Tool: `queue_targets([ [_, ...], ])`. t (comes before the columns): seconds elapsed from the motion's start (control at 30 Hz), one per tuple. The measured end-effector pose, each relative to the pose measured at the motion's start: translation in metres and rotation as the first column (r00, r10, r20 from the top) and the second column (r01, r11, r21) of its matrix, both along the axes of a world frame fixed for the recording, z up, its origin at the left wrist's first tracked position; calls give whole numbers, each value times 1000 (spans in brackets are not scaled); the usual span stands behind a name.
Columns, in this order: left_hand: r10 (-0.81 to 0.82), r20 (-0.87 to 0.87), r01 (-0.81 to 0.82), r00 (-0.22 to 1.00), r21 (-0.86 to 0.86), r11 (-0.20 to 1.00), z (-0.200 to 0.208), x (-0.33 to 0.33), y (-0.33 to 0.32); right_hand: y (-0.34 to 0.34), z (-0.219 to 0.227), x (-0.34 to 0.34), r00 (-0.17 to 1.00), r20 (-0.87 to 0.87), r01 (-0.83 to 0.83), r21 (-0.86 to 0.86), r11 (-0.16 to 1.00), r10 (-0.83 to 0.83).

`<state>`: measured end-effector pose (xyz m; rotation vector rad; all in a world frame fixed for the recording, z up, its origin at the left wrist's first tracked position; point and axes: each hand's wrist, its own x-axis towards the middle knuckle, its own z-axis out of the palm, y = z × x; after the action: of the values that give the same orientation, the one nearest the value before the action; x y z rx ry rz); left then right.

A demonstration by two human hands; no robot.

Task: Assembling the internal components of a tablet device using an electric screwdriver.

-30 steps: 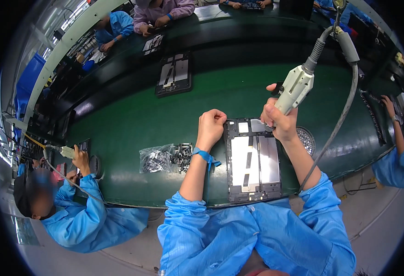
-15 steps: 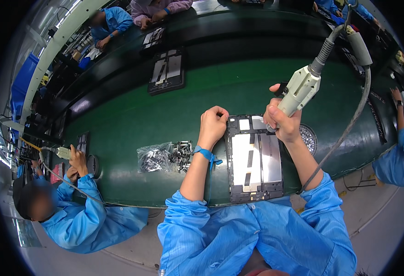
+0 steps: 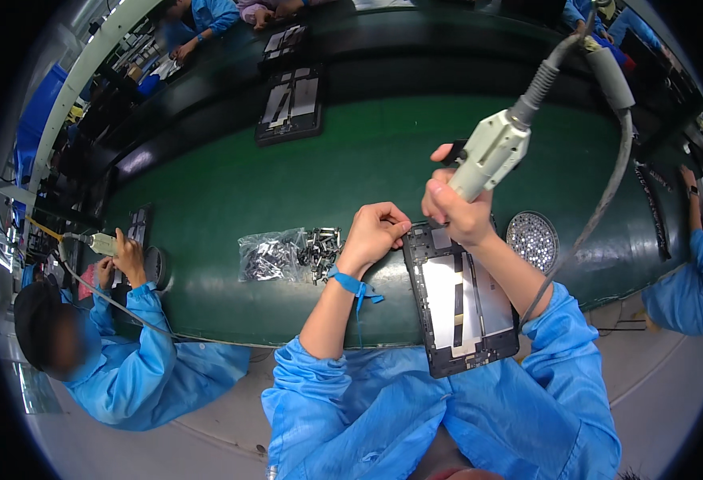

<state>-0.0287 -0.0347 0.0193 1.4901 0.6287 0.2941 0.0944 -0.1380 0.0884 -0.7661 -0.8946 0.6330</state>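
Note:
An opened black tablet point(image 3: 491, 306) with silver inner plates and a dark strip lies slanted before me, its lower end over the table's front edge. At its far left corner, my left hand point(image 3: 374, 234) has thumb and forefinger pinched together, touching the corner. Whatever is between those fingertips is hidden. My right hand point(image 3: 463, 212) grips a cream-coloured electric screwdriver point(image 3: 491, 154) over the tablet's far end. The driver's tip is hidden behind my fingers.
Left of my wrist are loose metal screws point(image 3: 322, 252) and a clear plastic bag point(image 3: 271, 254) of small parts. A round dish point(image 3: 532, 240) of parts stands right. The driver's cable point(image 3: 617, 188) loops beside my right arm. Another opened tablet point(image 3: 289, 104) lies farther back. Co-workers sit left and right.
The tablet has turned and shifted right and nearer, its lower end now past the table edge. My right hand has moved left with the screwdriver. My left hand is still at the corner.

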Motion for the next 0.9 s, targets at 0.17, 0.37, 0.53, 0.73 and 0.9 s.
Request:
queue_targets([
  [0.17,-34,83,34,996,-4,999,-4,-2,2,14,-17,-13,999,6,-33,-31,999,33],
  [0.37,-88,103,97,991,-94,991,-2,-2,10,20,-30,-13,1000,26,9,-50,999,-7],
  [0.53,-84,81,92,993,-101,991,-1,-1,9,23,-33,-17,1000,20,4,-61,998,-2],
  [0.73,-89,118,104,989,-127,986,-3,-1,10,23,-36,-13,999,50,11,-81,997,-7],
  [0.9,-65,88,74,994,-111,991,-3,-1,9,23,-37,-15,999,50,7,-81,997,-3],
])
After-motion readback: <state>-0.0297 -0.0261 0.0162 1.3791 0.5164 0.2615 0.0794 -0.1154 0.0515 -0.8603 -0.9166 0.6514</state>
